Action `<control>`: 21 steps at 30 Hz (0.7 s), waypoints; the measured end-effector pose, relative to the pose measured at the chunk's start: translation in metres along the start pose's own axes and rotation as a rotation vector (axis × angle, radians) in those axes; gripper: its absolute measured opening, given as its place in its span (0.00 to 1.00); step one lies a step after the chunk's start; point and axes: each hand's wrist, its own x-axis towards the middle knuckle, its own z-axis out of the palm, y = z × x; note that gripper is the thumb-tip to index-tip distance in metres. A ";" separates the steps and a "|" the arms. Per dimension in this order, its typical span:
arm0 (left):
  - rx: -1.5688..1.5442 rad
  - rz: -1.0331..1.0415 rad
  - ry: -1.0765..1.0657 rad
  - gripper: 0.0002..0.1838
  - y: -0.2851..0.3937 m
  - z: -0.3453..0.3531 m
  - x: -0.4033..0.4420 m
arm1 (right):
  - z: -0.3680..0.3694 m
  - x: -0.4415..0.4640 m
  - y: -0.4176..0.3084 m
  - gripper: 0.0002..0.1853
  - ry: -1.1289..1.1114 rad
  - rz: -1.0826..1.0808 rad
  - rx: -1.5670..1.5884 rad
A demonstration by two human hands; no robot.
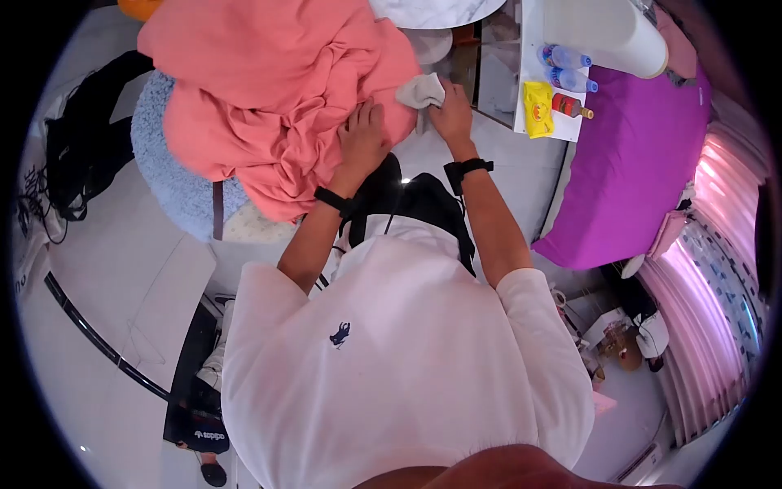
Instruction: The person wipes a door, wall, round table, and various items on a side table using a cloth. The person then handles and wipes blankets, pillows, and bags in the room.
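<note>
A large crumpled coral-pink blanket (269,90) is heaped in front of me. My left hand (364,138) lies on its right side, fingers extended and pressing against the fabric. Just right of the heap, my right hand (453,116) grips a small off-white cloth (421,91) between thumb and fingers. The cloth hangs close to the blanket's edge; whether they touch, I cannot tell. Dark straps circle both wrists.
A fluffy blue round rug or cushion (159,155) shows under the blanket. To the right, a white shelf (529,73) holds plastic bottles (566,57), a yellow packet (538,108) and a red-labelled bottle (568,105). Beyond is a purple-covered bed (627,163). A black bag (81,138) lies left.
</note>
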 end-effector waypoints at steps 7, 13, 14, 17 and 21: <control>-0.013 -0.056 -0.119 0.29 0.013 0.000 0.013 | 0.018 -0.009 -0.058 0.32 0.040 -0.404 -0.034; 0.222 -0.063 -0.005 0.37 0.011 0.032 0.021 | -0.003 0.014 -0.004 0.22 -0.156 -0.402 0.087; 0.231 -0.062 -0.011 0.37 0.018 0.029 0.020 | -0.014 0.009 0.008 0.22 -0.157 -0.399 0.097; 0.278 -0.137 -0.061 0.41 0.051 0.013 0.026 | -0.046 -0.008 0.070 0.21 -0.368 -0.200 -0.076; 0.373 -0.179 -0.095 0.41 0.058 0.036 0.035 | -0.061 -0.043 0.252 0.23 -0.297 -0.043 0.001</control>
